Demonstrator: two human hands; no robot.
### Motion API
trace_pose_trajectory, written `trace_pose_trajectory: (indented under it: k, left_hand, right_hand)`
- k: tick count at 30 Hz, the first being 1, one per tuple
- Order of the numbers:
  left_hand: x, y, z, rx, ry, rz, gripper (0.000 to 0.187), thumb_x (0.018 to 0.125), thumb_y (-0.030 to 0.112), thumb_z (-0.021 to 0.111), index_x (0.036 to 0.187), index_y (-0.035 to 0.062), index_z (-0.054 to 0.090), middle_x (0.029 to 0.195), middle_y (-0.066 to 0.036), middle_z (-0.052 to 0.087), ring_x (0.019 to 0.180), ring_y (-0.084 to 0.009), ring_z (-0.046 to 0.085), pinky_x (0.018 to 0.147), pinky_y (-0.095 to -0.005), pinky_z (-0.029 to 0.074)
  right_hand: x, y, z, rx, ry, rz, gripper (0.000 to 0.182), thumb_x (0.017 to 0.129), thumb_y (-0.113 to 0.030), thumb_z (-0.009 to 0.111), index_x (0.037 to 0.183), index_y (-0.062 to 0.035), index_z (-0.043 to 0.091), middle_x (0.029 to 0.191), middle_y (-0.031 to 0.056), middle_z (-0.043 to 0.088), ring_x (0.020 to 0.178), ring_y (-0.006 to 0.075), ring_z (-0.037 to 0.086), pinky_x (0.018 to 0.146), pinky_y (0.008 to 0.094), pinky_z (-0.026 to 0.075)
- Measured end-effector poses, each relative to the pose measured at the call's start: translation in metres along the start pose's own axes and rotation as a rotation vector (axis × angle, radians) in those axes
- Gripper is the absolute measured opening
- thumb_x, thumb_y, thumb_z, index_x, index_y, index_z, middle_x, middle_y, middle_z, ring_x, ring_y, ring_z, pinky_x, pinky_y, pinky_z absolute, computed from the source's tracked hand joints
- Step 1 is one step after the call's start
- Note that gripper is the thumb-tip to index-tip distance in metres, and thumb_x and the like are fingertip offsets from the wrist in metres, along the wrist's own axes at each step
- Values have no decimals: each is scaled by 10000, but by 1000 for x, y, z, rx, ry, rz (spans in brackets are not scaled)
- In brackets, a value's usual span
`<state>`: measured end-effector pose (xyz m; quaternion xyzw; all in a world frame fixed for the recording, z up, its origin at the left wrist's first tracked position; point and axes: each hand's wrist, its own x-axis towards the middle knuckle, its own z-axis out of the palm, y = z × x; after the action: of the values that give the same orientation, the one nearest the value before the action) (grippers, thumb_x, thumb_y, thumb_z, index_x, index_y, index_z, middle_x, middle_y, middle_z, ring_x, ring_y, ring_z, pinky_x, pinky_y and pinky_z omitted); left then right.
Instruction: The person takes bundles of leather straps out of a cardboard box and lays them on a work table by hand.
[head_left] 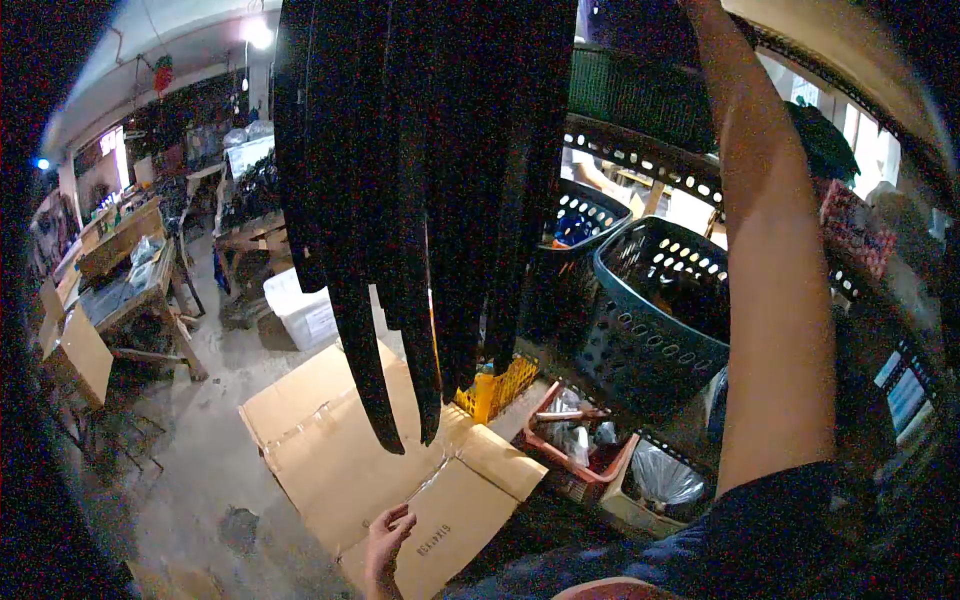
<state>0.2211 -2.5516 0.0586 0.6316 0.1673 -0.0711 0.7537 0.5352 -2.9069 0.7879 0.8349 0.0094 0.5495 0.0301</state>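
My left hand [388,540] is low in the view, over the flattened cardboard box [340,430]. Its fingers are loosely bent and apart, with nothing visible between them. My right arm [775,300] stretches up along the right side, and its hand is beyond the top edge, out of sight. Long black strips [430,200] hang in the middle from above the frame. Their pointed lower ends reach down in front of the cardboard.
A rack on the right holds dark perforated baskets [660,290]. Below it sit a red crate [580,440] with plastic bags and a yellow basket [500,390]. A white box [302,310] lies on the floor, and wooden workbenches [130,275] stand to the left.
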Motion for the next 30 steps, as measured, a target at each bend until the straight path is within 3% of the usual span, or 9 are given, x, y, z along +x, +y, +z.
trace_pose_trajectory:
  k: [5, 8, 10, 12, 15, 20, 24, 28, 30]
  left_hand:
    - [-19, 3, -1, -61, 60, 14, 497, 739, 219, 695, 1137, -19, 517, 1026, -104, 572, 816, -144, 566, 647, -242, 457]
    - [-37, -1, -14, -13, 120, -52, 537, 715, 203, 713, 1157, -15, 499, 1030, -103, 571, 809, -142, 567, 645, -233, 452]
    - [-49, -1, -24, 102, 88, 11, 561, 688, 199, 732, 1155, -9, 500, 1042, -103, 567, 813, -141, 569, 664, -241, 461]
    - [-54, -27, -39, 97, 100, -11, 553, 672, 196, 740, 1136, -6, 515, 1059, -108, 562, 835, -161, 571, 724, -273, 473]
    - [-69, -7, -40, 188, 105, -2, 532, 709, 222, 715, 1141, -13, 512, 1090, -126, 555, 903, -196, 568, 806, -305, 458]
    - [-98, -5, -69, 138, 98, -28, 549, 741, 266, 692, 1154, -36, 494, 1104, -163, 550, 979, -216, 558, 833, -305, 449]
    - [-116, -40, -106, 1, 112, 1, 541, 746, 278, 689, 1150, -30, 501, 1085, -169, 558, 962, -210, 561, 834, -307, 450]
    - [-144, -71, -157, 204, 55, 142, 519, 737, 302, 697, 1109, -23, 539, 1056, -147, 572, 962, -195, 551, 830, -314, 456]
    - [-170, -74, -180, 157, 37, 125, 516, 729, 312, 701, 1096, -18, 549, 1033, -140, 579, 956, -187, 552, 820, -318, 463]
  right_hand:
    - [-25, -2, 8, 80, 71, -66, 334, 769, -335, 533, 885, -37, 631, 928, 177, 580, 806, 267, 580, 705, 387, 432]
    - [-53, -1, 12, 127, 127, -121, 331, 777, -328, 526, 898, -37, 627, 945, 173, 574, 813, 264, 578, 713, 383, 430]
    - [-86, -2, 20, 164, 163, -170, 329, 782, -323, 521, 906, -37, 624, 956, 170, 569, 817, 262, 576, 718, 381, 429]
    - [-127, -1, 25, 218, 190, -224, 327, 787, -318, 517, 915, -37, 621, 967, 167, 565, 822, 261, 575, 724, 378, 428]
    - [-190, 4, 23, 281, 225, -270, 324, 795, -311, 510, 928, -36, 617, 984, 163, 558, 828, 258, 572, 732, 375, 427]
    - [-285, 4, 13, 327, 228, -224, 320, 808, -300, 498, 950, -36, 610, 1012, 156, 547, 839, 254, 568, 745, 368, 425]
    - [-347, -5, -4, 326, 242, -164, 317, 818, -290, 489, 967, -36, 605, 1035, 151, 538, 848, 251, 565, 755, 363, 423]
    - [-398, -38, -12, 350, 261, -119, 315, 828, -281, 479, 984, -35, 599, 1057, 145, 529, 857, 247, 562, 766, 358, 421]
    - [-421, -60, -16, 352, 276, -84, 314, 833, -276, 475, 993, -35, 596, 1068, 143, 524, 861, 246, 561, 771, 356, 420]
